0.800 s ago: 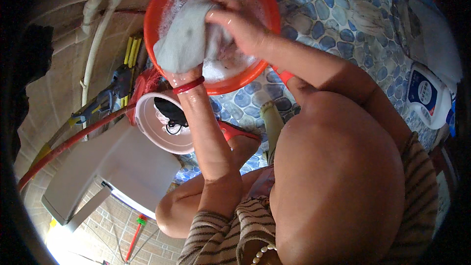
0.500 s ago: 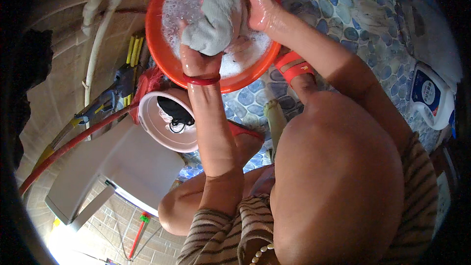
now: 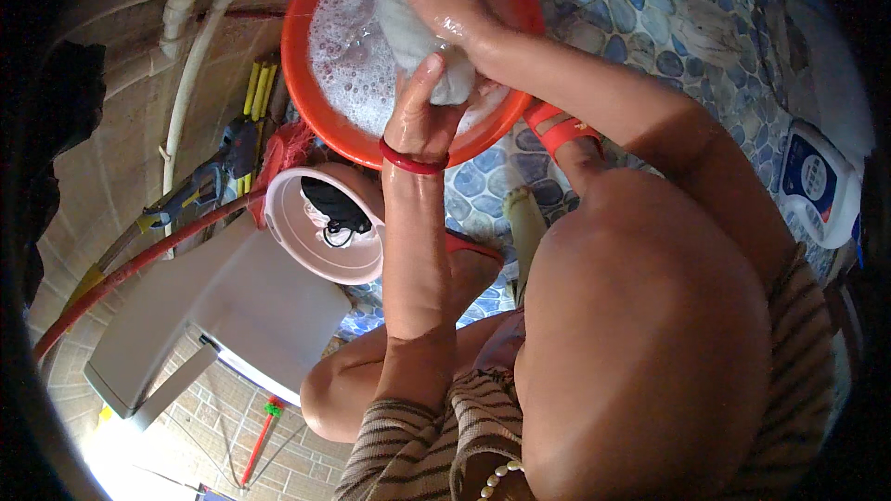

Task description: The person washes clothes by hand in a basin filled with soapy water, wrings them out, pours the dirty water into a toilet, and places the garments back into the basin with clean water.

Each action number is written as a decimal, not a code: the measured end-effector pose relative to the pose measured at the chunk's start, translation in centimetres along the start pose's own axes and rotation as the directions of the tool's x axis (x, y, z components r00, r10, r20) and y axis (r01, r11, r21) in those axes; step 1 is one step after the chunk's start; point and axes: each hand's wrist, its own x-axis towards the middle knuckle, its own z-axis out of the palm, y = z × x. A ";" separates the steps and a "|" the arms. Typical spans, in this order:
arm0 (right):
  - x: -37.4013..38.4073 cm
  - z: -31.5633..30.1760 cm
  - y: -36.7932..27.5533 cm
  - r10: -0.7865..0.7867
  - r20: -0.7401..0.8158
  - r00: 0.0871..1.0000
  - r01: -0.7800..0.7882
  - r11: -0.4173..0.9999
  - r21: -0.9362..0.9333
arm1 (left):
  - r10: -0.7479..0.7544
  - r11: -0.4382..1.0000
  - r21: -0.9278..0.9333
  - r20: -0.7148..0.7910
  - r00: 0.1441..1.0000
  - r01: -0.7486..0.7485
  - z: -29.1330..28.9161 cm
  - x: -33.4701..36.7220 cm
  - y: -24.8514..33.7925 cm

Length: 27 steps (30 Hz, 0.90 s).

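Observation:
A wet, light grey knit cloth (image 3: 401, 26) is bunched up over an orange basin (image 3: 297, 65) full of sudsy water (image 3: 345, 74). My right hand (image 3: 450, 7) grips its upper part from above, fingers curled over the fabric. Lower down, my left hand (image 3: 427, 116) holds the bottom end with the thumb up along it; its other fingers are mostly hidden behind the cloth. Both hands are wet and close together inside the basin's rim. A red bangle circles my left wrist.
Left of my left forearm stands a pink bucket (image 3: 357, 264) holding black fabric (image 3: 334, 206). Beyond it are a grey-white plastic panel (image 3: 269, 292), a red hose (image 3: 111, 283) and wall pipes (image 3: 190, 65). A white detergent jug (image 3: 817, 184) is at the right on the pebble-patterned floor (image 3: 668, 65).
My right hand has moved left and over the top of the cloth, and my left hand has shifted right and slightly down. The cloth is now more closely gathered between them.

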 end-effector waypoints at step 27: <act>3.9 -4.0 -3.6 0.040 0.806 0.591 -0.582 0.714 0.391 | 0.044 0.982 -0.189 0.171 0.984 -0.011 2.1 -1.4 -0.3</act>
